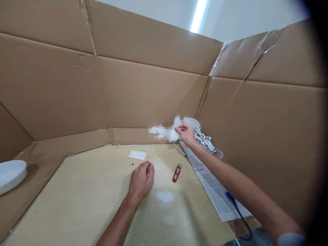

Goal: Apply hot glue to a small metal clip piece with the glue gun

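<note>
A bench (77,198) with a pale yellow top is enclosed at the back and sides by tall brown cardboard walls (153,92), creased across and taped at their seams, above which a pale surface (159,12) is crossed by a bright strip of light (199,16).

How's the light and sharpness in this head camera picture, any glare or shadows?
Head view: glare from the long white strip light; black shading along the right edge; soft shadows on the pale yellow tabletop beside the bare left forearm. Same head view: print on the small white paper slip too soft to read, detail in the white fluffy stuffing washed out.
</note>
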`<state>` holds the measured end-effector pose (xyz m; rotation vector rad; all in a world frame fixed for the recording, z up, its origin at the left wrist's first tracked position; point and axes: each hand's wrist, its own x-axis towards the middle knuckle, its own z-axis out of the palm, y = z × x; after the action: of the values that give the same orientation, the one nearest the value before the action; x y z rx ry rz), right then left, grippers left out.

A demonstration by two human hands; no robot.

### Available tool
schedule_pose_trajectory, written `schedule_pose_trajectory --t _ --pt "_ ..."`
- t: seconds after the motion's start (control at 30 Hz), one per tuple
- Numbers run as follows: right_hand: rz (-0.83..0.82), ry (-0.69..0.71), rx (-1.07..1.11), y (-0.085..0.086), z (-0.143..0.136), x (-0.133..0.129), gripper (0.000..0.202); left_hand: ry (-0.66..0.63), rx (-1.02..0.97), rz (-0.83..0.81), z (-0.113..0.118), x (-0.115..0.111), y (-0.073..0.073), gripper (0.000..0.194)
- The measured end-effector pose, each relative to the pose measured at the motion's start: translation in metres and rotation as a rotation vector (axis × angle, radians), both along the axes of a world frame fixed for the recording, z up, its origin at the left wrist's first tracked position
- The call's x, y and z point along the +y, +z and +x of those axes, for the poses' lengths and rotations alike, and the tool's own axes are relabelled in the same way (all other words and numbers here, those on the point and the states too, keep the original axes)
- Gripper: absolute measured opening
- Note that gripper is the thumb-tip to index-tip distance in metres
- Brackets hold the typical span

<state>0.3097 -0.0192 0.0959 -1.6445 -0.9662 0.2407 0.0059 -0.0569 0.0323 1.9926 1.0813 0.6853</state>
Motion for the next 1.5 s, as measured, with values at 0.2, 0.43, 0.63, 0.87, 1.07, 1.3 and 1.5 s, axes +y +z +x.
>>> schedule_pose_trajectory --t 0.2,0.43,0.63,0.87,1.07,1.3,1.5 --pt "0.001 0.178 0.298 -0.034 -0.063 -0.078 0.054 -0.154 -0.288 -0.45 0.008 -0.009 0.006 0.067" --pt "-0.039 0.312 0.52 -0.077 -0.134 -0.131 0.055 -0.243 -0.477 -0.76 0.019 -0.024 -0.01 0.093" --pt "-0.065 0.392 0.555 -0.086 -0.139 -0.132 0.056 -0.151 -0.435 -0.613 0.023 -0.019 -0.029 0.061" --pt "-0.136 0.447 0.37 -0.078 -0.125 -0.132 0.05 -0.191 -0.335 -0.499 0.02 -0.022 -0.023 0.038" --pt "-0.152 0.45 0.326 -0.074 -0.11 -0.126 0.055 -0.228 -0.349 -0.563 0.02 -0.022 -0.019 0.049" --pt "-0.15 0.391 0.363 -0.072 -0.095 -0.106 0.064 -0.142 -0.318 -0.549 0.02 -0.019 -0.018 0.055" --pt "-0.194 0.267 0.302 -0.051 -0.061 -0.051 0.046 -0.239 -0.172 -0.459 0.014 -0.022 -0.006 0.044"
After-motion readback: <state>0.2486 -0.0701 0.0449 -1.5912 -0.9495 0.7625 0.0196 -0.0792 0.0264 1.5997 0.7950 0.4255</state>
